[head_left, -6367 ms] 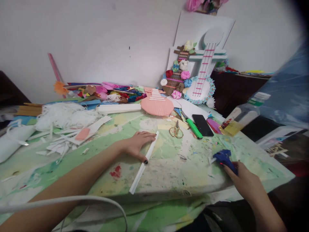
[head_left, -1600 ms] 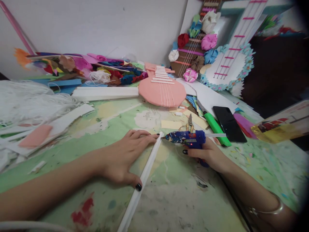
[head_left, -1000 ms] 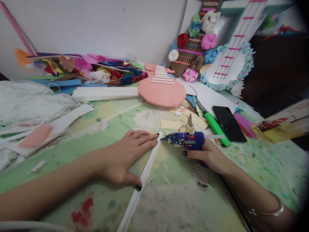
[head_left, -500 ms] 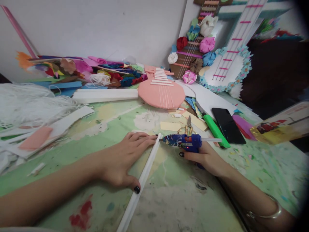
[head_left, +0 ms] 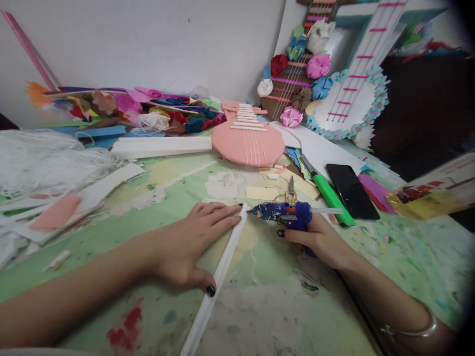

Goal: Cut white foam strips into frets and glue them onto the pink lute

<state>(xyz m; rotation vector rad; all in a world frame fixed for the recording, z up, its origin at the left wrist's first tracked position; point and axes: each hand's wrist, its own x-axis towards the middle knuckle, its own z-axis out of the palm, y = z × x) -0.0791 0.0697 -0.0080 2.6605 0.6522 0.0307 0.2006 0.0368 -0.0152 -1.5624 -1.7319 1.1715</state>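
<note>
A long white strip [head_left: 218, 281] lies on the table, running from its far end down to the bottom edge of the view. My left hand [head_left: 189, 249] rests on it with fingers spread, fingertips at the far end and thumb pressing the near part. Wrapped around the handle of a blue glue gun [head_left: 284, 213] is my right hand [head_left: 319, 240]. The gun's nozzle points left, at or just beside the strip's far end; actual contact is hard to make out. A glue stick [head_left: 326, 211] pokes out behind the gun.
Behind stands a pink paper guitar [head_left: 247, 143] beside a white box-like strip [head_left: 163, 147]. Scissors [head_left: 291, 187], a green cutter [head_left: 334, 200] and a black phone [head_left: 352, 190] lie to the right. White string [head_left: 48, 158] and scraps fill the left; decorated paper guitars [head_left: 351, 106] lean behind.
The glue gun and my right hand have shifted very slightly right. My left hand and the white strip stay in place.
</note>
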